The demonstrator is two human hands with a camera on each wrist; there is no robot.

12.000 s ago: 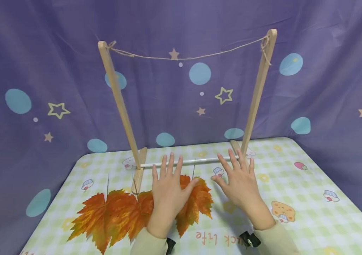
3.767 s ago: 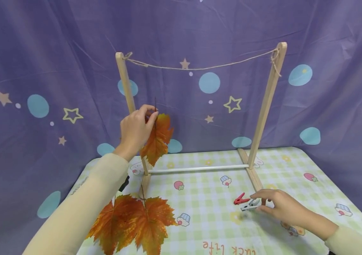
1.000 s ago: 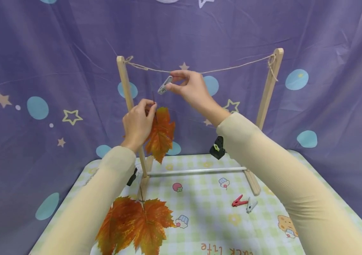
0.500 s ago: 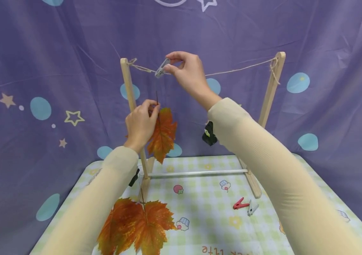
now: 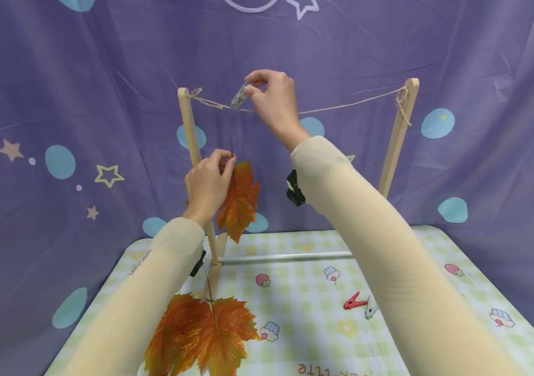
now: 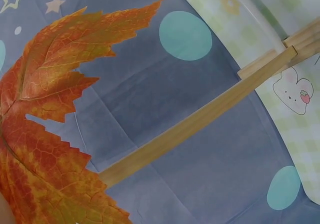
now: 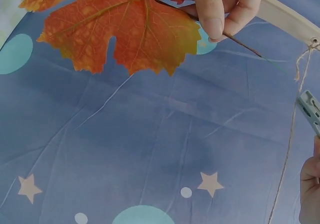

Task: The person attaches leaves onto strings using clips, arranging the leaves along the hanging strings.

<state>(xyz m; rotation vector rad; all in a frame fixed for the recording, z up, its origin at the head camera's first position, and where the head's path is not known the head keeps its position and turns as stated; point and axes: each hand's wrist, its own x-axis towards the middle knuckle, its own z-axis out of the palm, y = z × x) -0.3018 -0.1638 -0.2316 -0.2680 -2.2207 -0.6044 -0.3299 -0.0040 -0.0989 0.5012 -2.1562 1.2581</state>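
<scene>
By its thin dark stem, my left hand [image 5: 208, 183] pinches an orange maple leaf [image 5: 239, 201]. The leaf hangs down beside the left post, its stem tip pointing up below the twine [image 5: 332, 108]. My right hand [image 5: 273, 102] holds a pale grey clothespin [image 5: 239, 96] between thumb and fingers. The clothespin's tip is right at the twine, near its left end. In the right wrist view the clothespin [image 7: 311, 111] lies close beside the string, with the leaf stem [image 7: 245, 46] pointing toward it. The left wrist view shows the leaf [image 6: 55, 174] close up.
The wooden posts [image 5: 398, 138] and a white rod [image 5: 285, 257] form the frame on the checked tablecloth [image 5: 304, 334]. More maple leaves [image 5: 220, 331] lie at the front left. A red clothespin [image 5: 355, 301] and a grey one [image 5: 370, 308] lie at right, partly beside the sleeve.
My right hand has picked up a grey clothespin from the table and risen left to the twine. The left hand, having lifted the leaf earlier, stays nearly still.
</scene>
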